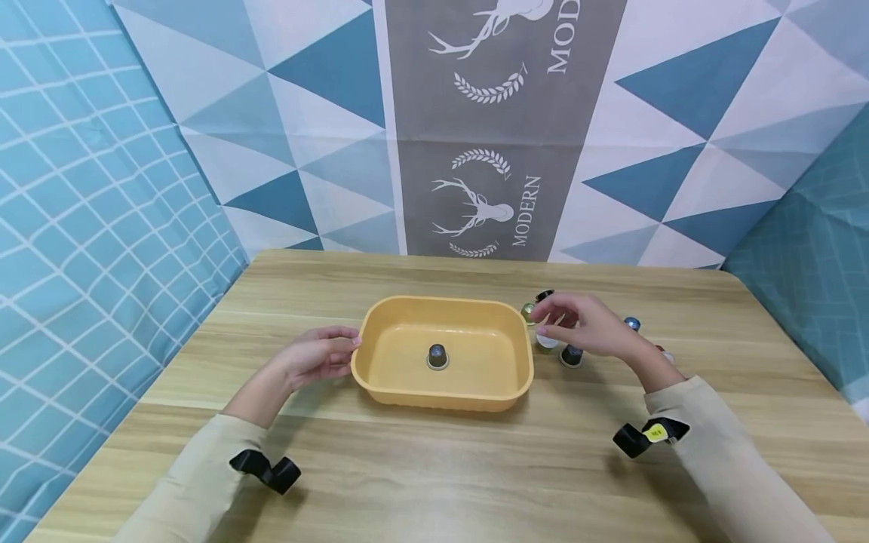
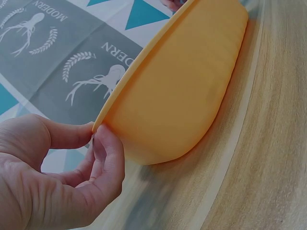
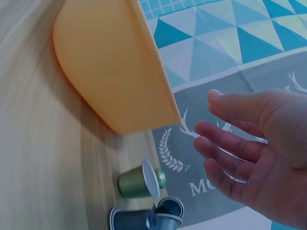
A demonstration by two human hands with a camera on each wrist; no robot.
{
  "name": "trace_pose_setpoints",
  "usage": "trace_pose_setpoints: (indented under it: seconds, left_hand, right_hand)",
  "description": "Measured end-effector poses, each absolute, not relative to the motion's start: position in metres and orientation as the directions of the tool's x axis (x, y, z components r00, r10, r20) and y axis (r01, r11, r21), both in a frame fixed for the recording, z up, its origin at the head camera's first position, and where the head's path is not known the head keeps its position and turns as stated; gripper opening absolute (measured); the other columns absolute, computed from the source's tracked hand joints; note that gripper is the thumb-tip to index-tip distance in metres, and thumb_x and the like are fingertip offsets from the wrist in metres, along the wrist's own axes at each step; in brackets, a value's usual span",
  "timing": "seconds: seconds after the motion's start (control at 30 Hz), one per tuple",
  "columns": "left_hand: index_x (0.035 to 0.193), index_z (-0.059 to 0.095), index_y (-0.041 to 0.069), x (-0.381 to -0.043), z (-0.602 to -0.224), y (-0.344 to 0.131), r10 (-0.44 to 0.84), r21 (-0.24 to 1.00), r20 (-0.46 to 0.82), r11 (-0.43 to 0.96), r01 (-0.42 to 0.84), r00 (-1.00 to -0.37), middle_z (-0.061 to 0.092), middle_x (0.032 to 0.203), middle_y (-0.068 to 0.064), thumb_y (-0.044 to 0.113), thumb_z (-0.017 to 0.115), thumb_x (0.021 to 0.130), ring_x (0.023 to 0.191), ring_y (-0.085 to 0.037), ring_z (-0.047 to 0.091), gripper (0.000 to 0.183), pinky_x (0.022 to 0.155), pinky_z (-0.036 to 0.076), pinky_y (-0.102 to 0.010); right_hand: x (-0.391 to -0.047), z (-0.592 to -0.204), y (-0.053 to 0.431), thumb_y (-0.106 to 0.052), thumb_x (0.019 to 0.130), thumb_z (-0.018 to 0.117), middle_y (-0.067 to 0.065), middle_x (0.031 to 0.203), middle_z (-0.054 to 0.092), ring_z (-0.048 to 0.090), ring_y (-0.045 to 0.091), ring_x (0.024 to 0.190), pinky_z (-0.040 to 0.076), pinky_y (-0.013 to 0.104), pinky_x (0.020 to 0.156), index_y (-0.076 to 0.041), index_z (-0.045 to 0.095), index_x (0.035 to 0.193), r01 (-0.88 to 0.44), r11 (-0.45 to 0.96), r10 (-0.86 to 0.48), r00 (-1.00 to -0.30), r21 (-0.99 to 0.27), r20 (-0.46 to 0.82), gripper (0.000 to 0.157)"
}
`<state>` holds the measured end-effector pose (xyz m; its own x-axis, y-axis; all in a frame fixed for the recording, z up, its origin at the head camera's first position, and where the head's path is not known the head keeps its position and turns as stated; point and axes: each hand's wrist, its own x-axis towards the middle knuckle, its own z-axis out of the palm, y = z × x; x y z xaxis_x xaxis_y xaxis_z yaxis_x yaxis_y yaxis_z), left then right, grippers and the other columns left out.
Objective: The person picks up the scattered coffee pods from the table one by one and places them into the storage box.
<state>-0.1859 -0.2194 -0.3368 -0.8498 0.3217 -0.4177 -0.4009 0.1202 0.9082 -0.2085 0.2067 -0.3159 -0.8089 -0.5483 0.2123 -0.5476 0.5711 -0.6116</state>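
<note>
A yellow plastic basin [image 1: 443, 394] stands on the table with one dark coffee capsule [image 1: 437, 356] upright on its floor. Its left rim is pinched between the thumb and fingers of my left hand [image 1: 324, 354]; the left wrist view shows the same grip on the rim [image 2: 144, 55]. My right hand [image 1: 580, 324] hovers just beyond the basin's right end, over a loose group of capsules. Its fingers are relaxed, apart from the thumb, and hold nothing in the right wrist view. Below it are a green capsule [image 3: 133, 183] and a dark blue capsule [image 3: 133, 219].
Right of the basin a dark capsule [image 1: 572, 356], a blue one [image 1: 632, 323] and a black one [image 1: 545, 295] stand or lie on the wooden table [image 1: 434, 467]. Another capsule is partly behind the right wrist. Patterned cloth [image 1: 326, 151] hangs behind the table.
</note>
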Motion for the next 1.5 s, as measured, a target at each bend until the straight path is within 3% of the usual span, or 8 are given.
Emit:
trace_pose_setpoints:
  seconds: [0.2,0.8,1.17,1.5]
  left_hand:
    - [0.126,0.04,-0.002,-0.185,-0.339,-0.22,0.324,0.908,-0.417,0.121,-0.4,-0.849,0.064,0.084,0.006,0.015,0.053,0.097,0.076,-0.003,0.062,0.037,0.068,0.055,-0.017]
    - [0.124,0.041,-0.002,-0.187,-0.34,-0.222,0.329,0.91,-0.413,0.113,-0.399,-0.849,0.064,0.083,0.006,0.014,0.053,0.097,0.076,-0.003,0.062,0.034,0.068,0.055,-0.016]
    - [0.12,0.043,0.001,-0.188,-0.34,-0.222,0.323,0.911,-0.412,0.12,-0.395,-0.852,0.064,0.082,0.006,0.014,0.052,0.097,0.075,-0.003,0.061,0.028,0.067,0.054,-0.016]
    - [0.126,0.04,-0.003,-0.186,-0.338,-0.222,0.321,0.909,-0.417,0.136,-0.394,-0.85,0.064,0.083,0.005,0.015,0.052,0.097,0.075,-0.003,0.062,0.037,0.066,0.055,-0.016]
  right_hand:
    - [-0.205,-0.322,0.217,-0.012,0.089,0.068,0.004,0.093,0.069,0.059,0.005,0.077,0.054,0.022,0.067,-0.008,0.067,0.106,-0.536,0.599,-0.533,-0.821,-0.594,0.203,0.018]
    - [-0.199,-0.329,0.233,-0.01,0.086,0.071,0.004,0.091,0.069,0.058,0.0,0.08,0.054,0.022,0.066,-0.004,0.068,0.102,-0.525,0.641,-0.495,-0.84,-0.56,0.222,0.018]
    - [-0.196,-0.334,0.241,-0.013,0.087,0.07,0.002,0.092,0.069,0.059,0.002,0.08,0.055,0.022,0.068,-0.009,0.068,0.102,-0.503,0.65,-0.483,-0.852,-0.57,0.201,0.015]
    - [-0.194,-0.339,0.244,-0.015,0.089,0.069,0.004,0.095,0.068,0.058,0.003,0.082,0.053,0.022,0.067,-0.006,0.067,0.103,-0.45,0.671,-0.461,-0.876,-0.589,0.143,0.017]
